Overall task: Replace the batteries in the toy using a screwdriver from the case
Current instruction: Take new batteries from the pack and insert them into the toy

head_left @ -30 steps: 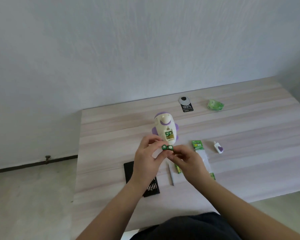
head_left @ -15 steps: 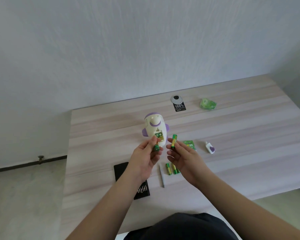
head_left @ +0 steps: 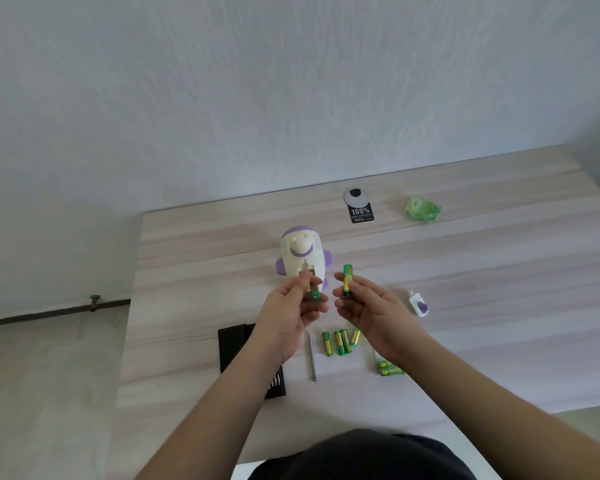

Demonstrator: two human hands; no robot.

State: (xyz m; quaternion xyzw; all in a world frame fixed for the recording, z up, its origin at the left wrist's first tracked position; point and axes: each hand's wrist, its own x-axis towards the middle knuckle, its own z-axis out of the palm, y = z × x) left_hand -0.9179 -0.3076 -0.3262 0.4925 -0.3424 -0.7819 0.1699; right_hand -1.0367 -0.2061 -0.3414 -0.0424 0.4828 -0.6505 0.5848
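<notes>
A: Right, status: left hand [head_left: 288,313] pinches one AA battery [head_left: 314,294] end-on, just in front of the toy's open battery bay [head_left: 307,271]. Right hand [head_left: 368,306] pinches a second battery [head_left: 347,279] upright.

B: Where's the toy?

A: The rocket toy [head_left: 302,258] lies mid-table toward the far edge, bay facing up. Four loose batteries [head_left: 340,342] lie near the front edge, beside the screwdriver [head_left: 313,358] and the bit case [head_left: 236,344]. The compartment cover [head_left: 419,304] is off to the right.

B: Polarity?

A: Markings are too small to read from here. I'd check the springs first: flat end against the spring, seat that end, then press the nose down.

B: One at a time.

A: Agreed. Steady the toy with the free fingers, or it will probably roll.
</notes>
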